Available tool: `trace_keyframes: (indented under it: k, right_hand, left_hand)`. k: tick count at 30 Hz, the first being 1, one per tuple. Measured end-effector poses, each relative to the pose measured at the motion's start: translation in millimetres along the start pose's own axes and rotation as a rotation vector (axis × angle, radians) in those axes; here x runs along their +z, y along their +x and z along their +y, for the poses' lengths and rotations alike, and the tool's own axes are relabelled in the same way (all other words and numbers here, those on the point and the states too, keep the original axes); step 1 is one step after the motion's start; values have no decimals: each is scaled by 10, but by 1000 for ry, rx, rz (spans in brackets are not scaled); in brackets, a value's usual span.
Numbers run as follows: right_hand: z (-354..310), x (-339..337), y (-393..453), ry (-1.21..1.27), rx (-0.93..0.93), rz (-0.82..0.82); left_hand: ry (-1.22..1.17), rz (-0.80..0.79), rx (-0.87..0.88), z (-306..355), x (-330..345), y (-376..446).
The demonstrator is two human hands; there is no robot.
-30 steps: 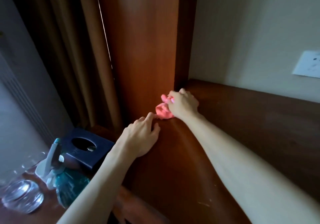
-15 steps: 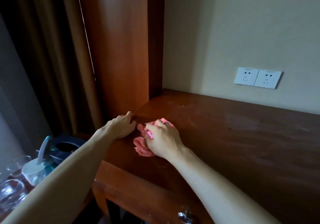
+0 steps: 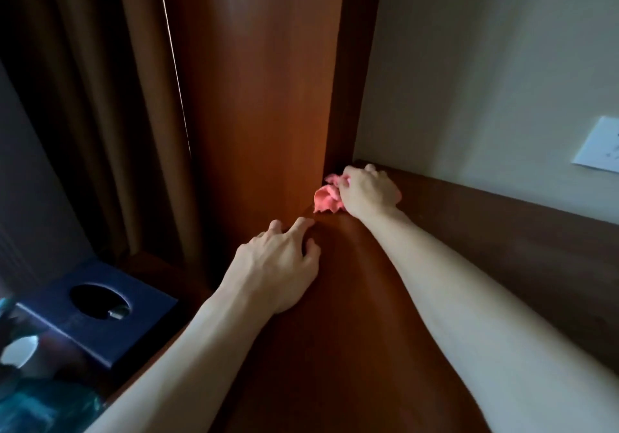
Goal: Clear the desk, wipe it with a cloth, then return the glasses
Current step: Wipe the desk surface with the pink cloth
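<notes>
Over at the far left, on a lower surface beside the desk, sits a dark blue tissue box (image 3: 97,312), with a teal bottle (image 3: 43,406) blurred at the bottom corner; no glasses can be made out from here. Moving right, the left hand (image 3: 278,265) is spread loosely on the desk (image 3: 335,349) near its left edge, fingers relaxed and gripping nothing, just bracing. Further right, the right hand (image 3: 368,191) has the pink cloth (image 3: 326,200) bunched up in its fingers and is pressing it down into the desk's back left corner, right against the tall wooden panel (image 3: 261,98) and just under the wall. This looks like the wiping step, with that corner getting its turn. Next, I'd say, the cloth needs drawing out along the back edge toward the socket plate (image 3: 599,146), pressure kept even.
</notes>
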State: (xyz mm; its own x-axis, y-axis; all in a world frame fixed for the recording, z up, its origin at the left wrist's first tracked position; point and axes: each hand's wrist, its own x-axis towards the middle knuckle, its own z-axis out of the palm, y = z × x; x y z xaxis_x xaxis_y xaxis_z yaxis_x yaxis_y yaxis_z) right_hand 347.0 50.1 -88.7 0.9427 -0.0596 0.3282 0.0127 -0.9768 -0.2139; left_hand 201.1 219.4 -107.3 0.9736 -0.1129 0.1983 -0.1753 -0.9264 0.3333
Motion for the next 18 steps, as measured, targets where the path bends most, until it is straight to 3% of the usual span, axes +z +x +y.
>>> trace_keyframes:
  k: [3, 6, 11, 18]
  right_hand:
    - [-114, 49, 167, -52, 48, 7]
    - [-107, -5, 33, -47, -23, -42]
    - [-2, -308, -678, 4, -97, -130]
    - [113, -656, -1690, 78, -250, -126]
  left_hand:
    - [1, 12, -20, 21, -35, -40]
    - [-13, 5, -32, 39, -50, -73]
    - [-32, -64, -53, 45, -95, -61]
    - [3, -117, -45, 57, -155, -126]
